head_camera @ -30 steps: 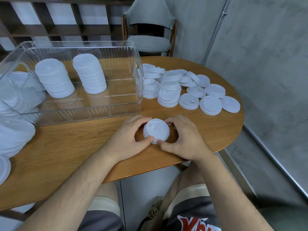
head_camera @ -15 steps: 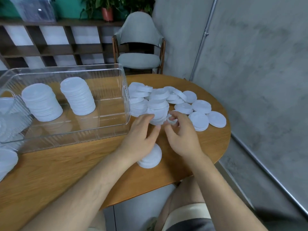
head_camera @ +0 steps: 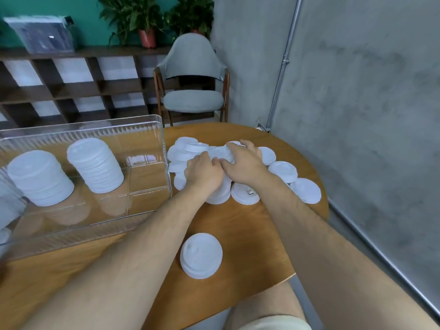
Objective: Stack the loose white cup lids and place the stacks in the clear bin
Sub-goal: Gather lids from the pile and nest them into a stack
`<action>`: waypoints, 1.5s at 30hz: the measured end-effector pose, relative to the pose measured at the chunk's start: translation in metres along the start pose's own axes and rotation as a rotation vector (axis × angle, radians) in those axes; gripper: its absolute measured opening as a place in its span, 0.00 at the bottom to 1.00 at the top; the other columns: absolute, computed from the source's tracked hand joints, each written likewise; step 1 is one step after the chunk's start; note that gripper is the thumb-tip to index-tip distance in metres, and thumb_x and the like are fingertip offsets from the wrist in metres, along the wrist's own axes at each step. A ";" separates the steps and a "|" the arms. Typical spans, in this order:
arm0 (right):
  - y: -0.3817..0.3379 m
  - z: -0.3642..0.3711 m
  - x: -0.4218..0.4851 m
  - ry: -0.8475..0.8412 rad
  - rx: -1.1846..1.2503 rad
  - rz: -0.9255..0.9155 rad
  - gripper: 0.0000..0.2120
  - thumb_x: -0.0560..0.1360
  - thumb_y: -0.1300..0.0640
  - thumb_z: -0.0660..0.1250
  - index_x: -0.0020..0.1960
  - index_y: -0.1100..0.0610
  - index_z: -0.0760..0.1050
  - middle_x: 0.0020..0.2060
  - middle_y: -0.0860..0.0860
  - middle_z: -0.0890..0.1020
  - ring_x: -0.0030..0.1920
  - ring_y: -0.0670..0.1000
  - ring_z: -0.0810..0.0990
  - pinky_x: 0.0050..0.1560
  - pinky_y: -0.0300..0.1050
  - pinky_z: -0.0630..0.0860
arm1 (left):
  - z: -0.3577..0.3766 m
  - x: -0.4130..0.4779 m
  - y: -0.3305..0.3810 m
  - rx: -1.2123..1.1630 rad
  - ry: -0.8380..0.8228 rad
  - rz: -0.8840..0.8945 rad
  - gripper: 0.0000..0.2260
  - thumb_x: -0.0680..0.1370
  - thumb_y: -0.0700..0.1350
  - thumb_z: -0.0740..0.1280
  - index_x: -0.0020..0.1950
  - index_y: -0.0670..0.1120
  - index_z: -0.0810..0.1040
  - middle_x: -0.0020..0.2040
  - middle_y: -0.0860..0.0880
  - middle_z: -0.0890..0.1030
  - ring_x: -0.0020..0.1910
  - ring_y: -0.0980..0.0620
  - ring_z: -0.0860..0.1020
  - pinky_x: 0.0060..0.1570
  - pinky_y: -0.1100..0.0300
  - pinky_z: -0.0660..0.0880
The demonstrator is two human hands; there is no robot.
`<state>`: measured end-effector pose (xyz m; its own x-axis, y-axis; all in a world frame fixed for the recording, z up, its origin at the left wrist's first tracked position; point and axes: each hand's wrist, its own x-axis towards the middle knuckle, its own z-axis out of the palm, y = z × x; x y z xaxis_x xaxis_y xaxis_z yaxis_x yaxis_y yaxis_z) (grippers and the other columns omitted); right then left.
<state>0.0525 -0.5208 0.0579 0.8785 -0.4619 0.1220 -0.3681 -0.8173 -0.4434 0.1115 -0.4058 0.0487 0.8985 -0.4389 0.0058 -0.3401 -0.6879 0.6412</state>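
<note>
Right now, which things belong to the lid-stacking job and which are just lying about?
Job: loose lids; short stack in front; clear bin; two tall stacks inside it; left hand and right hand, both on the loose lids.
Lying about: chair; potted plants; shelf; wrapped bundle on it.

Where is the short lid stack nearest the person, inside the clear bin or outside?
Outside. The short lid stack stands on the wooden table, in front of the clear bin's near wall.

Bare L hand (head_camera: 204,173) & R hand (head_camera: 245,164), forearms (head_camera: 133,246) bare too, light hair. Pale beige shorts hem (head_camera: 273,323) at btm, bare thigh (head_camera: 266,302) above.
</note>
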 end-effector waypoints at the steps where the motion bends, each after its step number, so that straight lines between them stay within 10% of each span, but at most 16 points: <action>1: 0.001 0.001 0.000 0.012 0.009 0.000 0.30 0.81 0.42 0.62 0.78 0.55 0.65 0.75 0.53 0.70 0.80 0.52 0.52 0.75 0.48 0.50 | 0.000 0.001 0.000 -0.009 0.008 -0.005 0.16 0.84 0.50 0.54 0.57 0.40 0.74 0.58 0.41 0.79 0.60 0.40 0.74 0.59 0.44 0.72; 5: 0.002 0.003 -0.006 0.100 0.070 -0.016 0.30 0.79 0.40 0.66 0.75 0.55 0.69 0.71 0.52 0.74 0.77 0.52 0.59 0.73 0.47 0.56 | 0.000 0.003 -0.005 -0.084 0.066 0.009 0.12 0.84 0.49 0.57 0.49 0.41 0.73 0.54 0.40 0.80 0.57 0.38 0.76 0.55 0.44 0.73; 13: -0.003 -0.004 -0.040 0.204 0.228 -0.032 0.32 0.76 0.40 0.70 0.74 0.55 0.71 0.71 0.51 0.74 0.74 0.54 0.64 0.74 0.53 0.61 | -0.016 -0.022 -0.005 -0.254 0.017 0.059 0.18 0.84 0.48 0.59 0.64 0.33 0.71 0.66 0.34 0.71 0.64 0.35 0.72 0.64 0.41 0.70; 19: -0.004 -0.008 -0.090 0.169 0.477 -0.026 0.27 0.72 0.40 0.75 0.66 0.51 0.77 0.62 0.46 0.78 0.64 0.45 0.74 0.65 0.42 0.72 | -0.031 -0.078 -0.017 -0.325 -0.080 0.186 0.23 0.86 0.51 0.59 0.80 0.48 0.62 0.73 0.51 0.62 0.61 0.58 0.67 0.61 0.67 0.60; 23: -0.011 -0.006 -0.133 0.153 0.627 -0.033 0.22 0.71 0.48 0.79 0.62 0.49 0.77 0.58 0.41 0.77 0.59 0.41 0.76 0.55 0.29 0.71 | -0.036 -0.113 -0.040 -0.304 -0.057 0.314 0.22 0.84 0.50 0.62 0.77 0.48 0.66 0.73 0.51 0.66 0.67 0.57 0.68 0.67 0.63 0.65; 33: -0.024 0.044 -0.208 0.148 0.675 -0.129 0.24 0.71 0.54 0.79 0.64 0.54 0.77 0.57 0.46 0.77 0.59 0.41 0.77 0.59 0.33 0.72 | -0.044 -0.179 -0.116 -0.263 -0.041 0.489 0.24 0.79 0.57 0.65 0.71 0.47 0.73 0.66 0.56 0.73 0.68 0.59 0.71 0.72 0.58 0.66; 45: -0.019 0.068 -0.213 0.181 0.511 -0.150 0.26 0.70 0.41 0.74 0.63 0.52 0.78 0.58 0.43 0.77 0.63 0.45 0.74 0.64 0.47 0.74 | -0.038 -0.182 -0.135 -0.171 -0.060 0.445 0.23 0.81 0.54 0.67 0.73 0.47 0.73 0.67 0.57 0.71 0.71 0.56 0.69 0.74 0.48 0.65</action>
<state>-0.1075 -0.3836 -0.0198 0.8268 -0.4424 0.3474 -0.0094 -0.6284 -0.7778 0.0040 -0.2110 -0.0101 0.6571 -0.7048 0.2674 -0.6329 -0.3230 0.7037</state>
